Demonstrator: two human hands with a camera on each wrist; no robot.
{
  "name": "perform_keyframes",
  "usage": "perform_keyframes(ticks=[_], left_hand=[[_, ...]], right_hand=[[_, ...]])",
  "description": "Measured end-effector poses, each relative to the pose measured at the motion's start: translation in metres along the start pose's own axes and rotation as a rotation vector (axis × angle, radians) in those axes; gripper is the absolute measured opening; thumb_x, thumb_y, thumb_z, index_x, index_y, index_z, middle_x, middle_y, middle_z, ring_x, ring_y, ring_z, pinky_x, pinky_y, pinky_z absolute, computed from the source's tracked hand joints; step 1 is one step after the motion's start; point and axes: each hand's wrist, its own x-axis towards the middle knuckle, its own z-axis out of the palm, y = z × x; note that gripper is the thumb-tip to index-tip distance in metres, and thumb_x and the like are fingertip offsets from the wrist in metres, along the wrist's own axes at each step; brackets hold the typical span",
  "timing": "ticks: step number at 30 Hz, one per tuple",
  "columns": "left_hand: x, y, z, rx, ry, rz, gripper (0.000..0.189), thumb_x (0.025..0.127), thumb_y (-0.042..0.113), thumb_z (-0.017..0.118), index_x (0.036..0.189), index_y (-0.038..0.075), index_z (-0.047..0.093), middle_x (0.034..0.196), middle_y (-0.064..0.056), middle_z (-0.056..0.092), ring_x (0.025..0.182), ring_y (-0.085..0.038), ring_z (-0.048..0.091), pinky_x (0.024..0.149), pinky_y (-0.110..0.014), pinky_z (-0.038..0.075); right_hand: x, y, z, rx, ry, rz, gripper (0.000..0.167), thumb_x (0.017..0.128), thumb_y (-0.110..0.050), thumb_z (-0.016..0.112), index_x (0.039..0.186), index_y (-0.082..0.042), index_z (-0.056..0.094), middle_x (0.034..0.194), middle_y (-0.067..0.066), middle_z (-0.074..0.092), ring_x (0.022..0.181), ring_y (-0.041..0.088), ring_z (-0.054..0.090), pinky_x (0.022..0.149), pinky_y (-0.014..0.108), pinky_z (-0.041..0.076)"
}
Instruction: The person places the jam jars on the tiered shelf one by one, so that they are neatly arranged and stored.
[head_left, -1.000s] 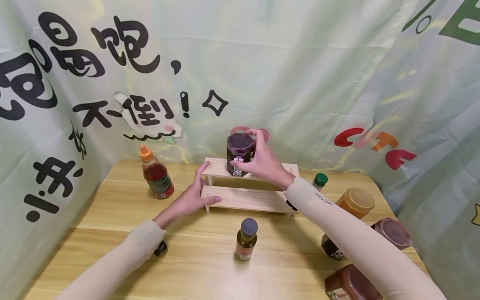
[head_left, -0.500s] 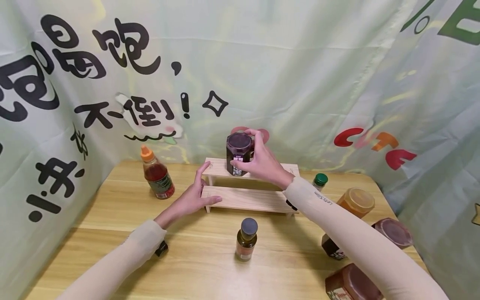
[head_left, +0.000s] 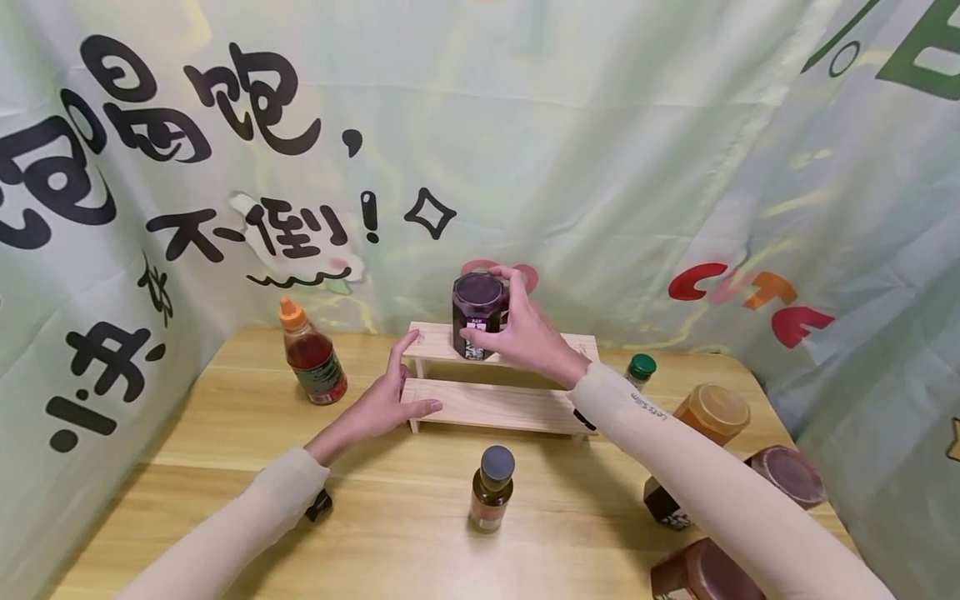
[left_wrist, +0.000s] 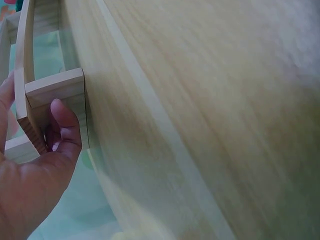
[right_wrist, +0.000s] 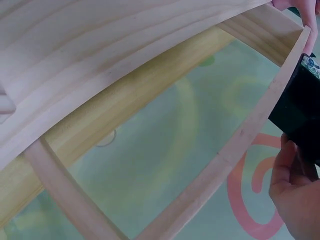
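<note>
The right hand (head_left: pixel 528 333) pinches a dark jar (head_left: pixel 474 321) between its thumb and fingers, near the middle of the frame. The jar is upright at the top step of a wooden shelf (head_left: pixel 502 408); I cannot tell if it sits on the wood or just above. The left hand (head_left: pixel 384 404) grips the shelf's left end. On the bench (head_left: pixel 390 517), a red sauce bottle (head_left: pixel 313 367) stands at the left, and a little dark-capped bottle (head_left: pixel 491 492) stands low in the middle. An orange jar (head_left: pixel 716 410) is at the right, partly behind the sleeve (head_left: pixel 720 492).
</note>
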Motion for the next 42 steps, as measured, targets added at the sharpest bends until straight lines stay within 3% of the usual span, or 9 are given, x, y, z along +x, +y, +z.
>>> perform_keyframes(ticks=[6,13,20,24,28,32,38,42], left_hand=[[-0.002,0.001,-0.002,-0.030,-0.006,-0.010,0.123,0.094,0.023,0.091,0.172,0.043,-0.001,0.102,-0.017,0.060,0.083,-0.025,0.066,0.074,-0.042,0.057],[-0.002,0.003,-0.008,-0.008,0.018,-0.009,0.122,0.093,0.025,0.092,0.172,0.045,0.001,0.096,-0.014,0.060,0.072,-0.023,0.059,0.067,-0.041,0.052],[-0.001,0.002,-0.004,-0.018,-0.004,0.005,0.122,0.094,0.022,0.091,0.172,0.043,-0.001,0.097,-0.014,0.060,0.073,-0.023,0.061,0.067,-0.039,0.054],[0.000,0.003,-0.004,-0.020,0.001,0.008,0.123,0.094,0.022,0.091,0.172,0.045,0.000,0.097,-0.015,0.059,0.075,-0.025,0.060,0.066,-0.039,0.054],[0.000,0.003,-0.002,-0.011,-0.001,0.004,0.122,0.094,0.024,0.091,0.172,0.045,0.000,0.097,-0.015,0.058,0.077,-0.024,0.057,0.066,-0.039,0.052],[-0.001,0.003,-0.001,-0.011,0.001,0.007,0.121,0.095,0.025,0.091,0.172,0.045,-0.001,0.098,-0.016,0.059,0.078,-0.025,0.059,0.069,-0.042,0.053],[-0.003,0.004,-0.002,-0.005,0.002,0.005,0.120,0.095,0.028,0.090,0.172,0.046,-0.001,0.102,-0.017,0.060,0.080,-0.027,0.062,0.075,-0.047,0.053],[-0.002,0.003,-0.001,0.004,0.000,0.002,0.120,0.095,0.028,0.090,0.172,0.045,-0.002,0.104,-0.017,0.060,0.081,-0.026,0.062,0.076,-0.047,0.053]], right_hand=[[-0.008,-0.014,-0.016,0.000,-0.060,0.059,0.111,0.089,-0.039,0.093,0.169,-0.022,0.018,0.152,0.016,0.053,0.134,0.029,0.059,0.108,0.056,0.049],[-0.028,-0.027,-0.046,0.042,-0.055,0.042,0.090,0.101,-0.030,0.081,0.168,-0.016,0.022,0.158,0.022,0.047,0.139,0.038,0.055,0.111,0.059,0.046],[-0.064,-0.040,-0.075,0.039,0.017,0.070,0.071,0.106,-0.029,0.076,0.161,-0.014,0.033,0.136,0.013,0.058,0.130,0.034,0.059,0.109,0.054,0.047],[-0.086,-0.050,-0.091,0.010,0.054,0.082,0.067,0.108,-0.028,0.073,0.161,-0.016,0.033,0.136,0.013,0.059,0.126,0.030,0.061,0.107,0.049,0.048],[-0.111,-0.056,-0.103,-0.024,0.067,0.104,0.067,0.109,-0.027,0.071,0.162,-0.019,0.031,0.138,0.010,0.060,0.122,0.025,0.063,0.102,0.034,0.051],[-0.139,-0.056,-0.110,-0.039,0.101,0.076,0.066,0.109,-0.018,0.071,0.162,-0.017,0.031,0.136,0.010,0.061,0.117,0.023,0.065,0.095,0.022,0.052],[-0.183,-0.056,-0.116,-0.066,0.169,0.018,0.068,0.105,0.001,0.069,0.161,-0.016,0.034,0.135,0.012,0.061,0.119,0.018,0.063,0.095,0.018,0.050],[-0.214,-0.055,-0.116,-0.101,0.202,0.021,0.071,0.102,0.009,0.070,0.160,-0.015,0.037,0.133,0.010,0.062,0.119,0.014,0.064,0.094,0.016,0.050]])
